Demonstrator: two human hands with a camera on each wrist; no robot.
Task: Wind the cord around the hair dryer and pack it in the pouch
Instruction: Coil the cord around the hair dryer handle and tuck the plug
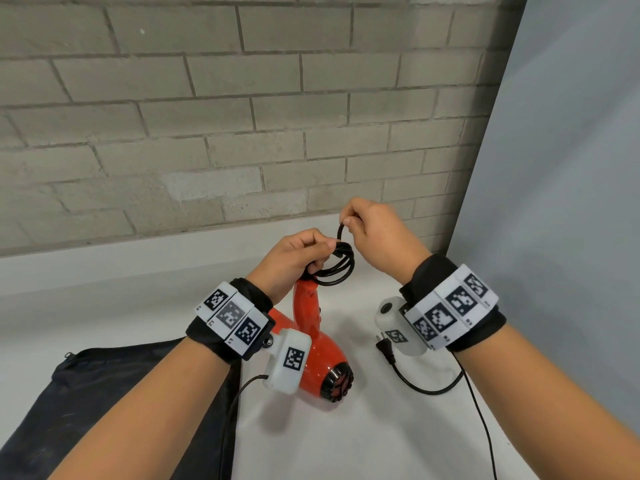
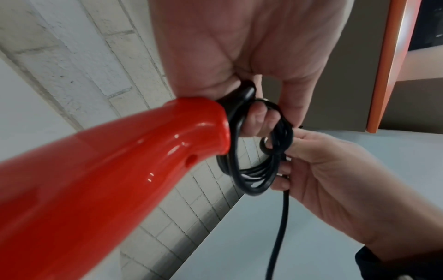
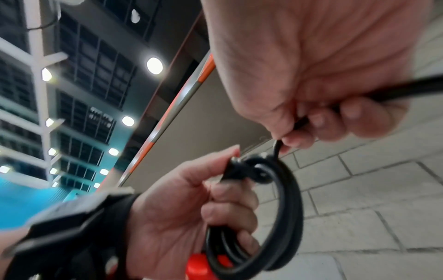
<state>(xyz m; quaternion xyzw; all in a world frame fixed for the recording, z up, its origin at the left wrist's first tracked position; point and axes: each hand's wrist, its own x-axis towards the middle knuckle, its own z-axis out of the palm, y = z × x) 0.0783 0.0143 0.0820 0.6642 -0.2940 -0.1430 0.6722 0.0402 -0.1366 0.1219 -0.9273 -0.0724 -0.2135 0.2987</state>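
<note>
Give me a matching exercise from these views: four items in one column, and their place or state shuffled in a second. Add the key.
Items:
1. hair dryer
2. pouch
3. plug
4. cord coil

Place or state:
A. lying flat on the white table, black
B. held in loops by the left hand at the handle end
C. red, handle pointing up
D. lying on the table under the right wrist

Pairs: 1-C, 2-A, 3-D, 4-B

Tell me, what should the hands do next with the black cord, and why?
Probably lay one more loop: the right hand pinches the cord just above the coil the left hand holds, and loose cord with the plug lies on the table.
</note>
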